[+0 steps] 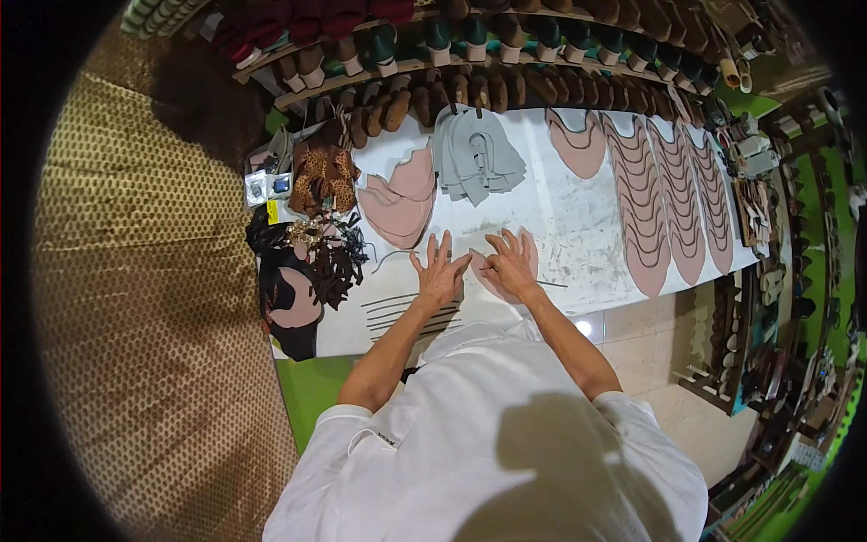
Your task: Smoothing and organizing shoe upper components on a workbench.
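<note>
A curved pink shoe-upper piece (488, 285) lies on the white table below my chest, partly covered by my right hand (511, 269). That hand rests over it, its thumb and forefinger pinched together near the piece's left edge; what is between them is too small to make out. Just left of the piece, my left hand (441, 275) has its fingers spread over the table, and its thumb side reaches toward the same edge. Several thin dark strips (411, 312) lie in a row beside my left forearm. Another thin strip (553, 285) sticks out beside my right wrist.
Pink pieces (397, 208) and a stack of grey cut pieces (477, 158) lie beyond my hands. Overlapping rows of dark-edged pink pieces (646, 208) fill the table's right. Leopard-print material (322, 176) and dark scraps (339, 271) crowd the left. Shoe lasts (474, 32) line the back shelves.
</note>
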Tool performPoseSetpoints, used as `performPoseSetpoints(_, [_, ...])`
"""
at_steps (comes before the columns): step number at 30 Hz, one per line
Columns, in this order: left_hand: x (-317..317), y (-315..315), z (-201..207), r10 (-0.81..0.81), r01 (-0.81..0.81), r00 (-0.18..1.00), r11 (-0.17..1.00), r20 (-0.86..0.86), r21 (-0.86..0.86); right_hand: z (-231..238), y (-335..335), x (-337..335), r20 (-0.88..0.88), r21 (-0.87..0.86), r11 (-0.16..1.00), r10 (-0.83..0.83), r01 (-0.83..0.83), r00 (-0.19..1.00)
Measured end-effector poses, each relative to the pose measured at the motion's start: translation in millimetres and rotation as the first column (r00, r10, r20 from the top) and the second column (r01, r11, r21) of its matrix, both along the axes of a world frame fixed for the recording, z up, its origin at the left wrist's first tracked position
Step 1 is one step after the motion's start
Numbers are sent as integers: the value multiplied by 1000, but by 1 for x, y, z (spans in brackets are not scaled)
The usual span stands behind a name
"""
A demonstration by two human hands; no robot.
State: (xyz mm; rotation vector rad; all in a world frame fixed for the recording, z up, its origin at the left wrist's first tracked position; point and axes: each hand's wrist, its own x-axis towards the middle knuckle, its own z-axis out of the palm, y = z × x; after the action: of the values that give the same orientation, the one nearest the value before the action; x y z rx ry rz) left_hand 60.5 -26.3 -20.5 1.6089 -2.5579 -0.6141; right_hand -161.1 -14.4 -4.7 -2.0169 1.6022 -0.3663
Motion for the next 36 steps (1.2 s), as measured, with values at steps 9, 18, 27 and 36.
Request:
performPoseSetpoints(9, [-1,0,0,17,-17,999,1000,-39,4,0,-8,11,13,-177,975,-134,135,991])
performPoseSetpoints(18, [-1,0,6,22,-21,999,999,-39,39,-6,-20,26,48,-196,968,-149,156,988])
performPoseSetpoints(27, [-1,-1,7,38,-34,996,998,-75,58,-11,-20,27,-1,-197,964,-184,180,983])
performPoseSetpoints(36, [-4,-2,9,34,-37,994,999,-104,-25,-7,-20,27,-14,-205,964,-176,169,984])
